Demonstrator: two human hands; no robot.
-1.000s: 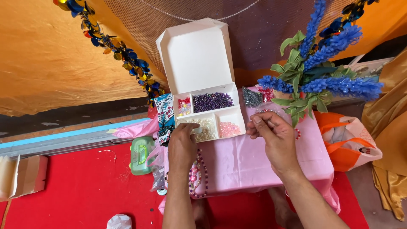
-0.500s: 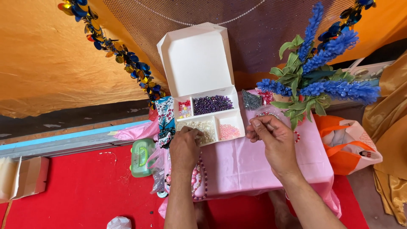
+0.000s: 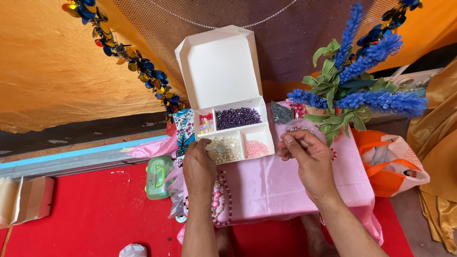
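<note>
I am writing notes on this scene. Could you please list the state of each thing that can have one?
white box: lid open, upright
bead compartments: filled, sorted by colour
left hand: at the box's front edge, pinching a small silvery piece
right hand: fingers pinched on something small
green case: shut
orange bag: open

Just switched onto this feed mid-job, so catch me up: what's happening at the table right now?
A person is working with beads over a table with a pink cloth. The left hand rests at the near edge of an open white box, by its compartment of pale beads. The right hand pinches something small beside the box, too small to identify. Bead strings lie under the left wrist, and blue artificial flowers stand at the right.
</note>
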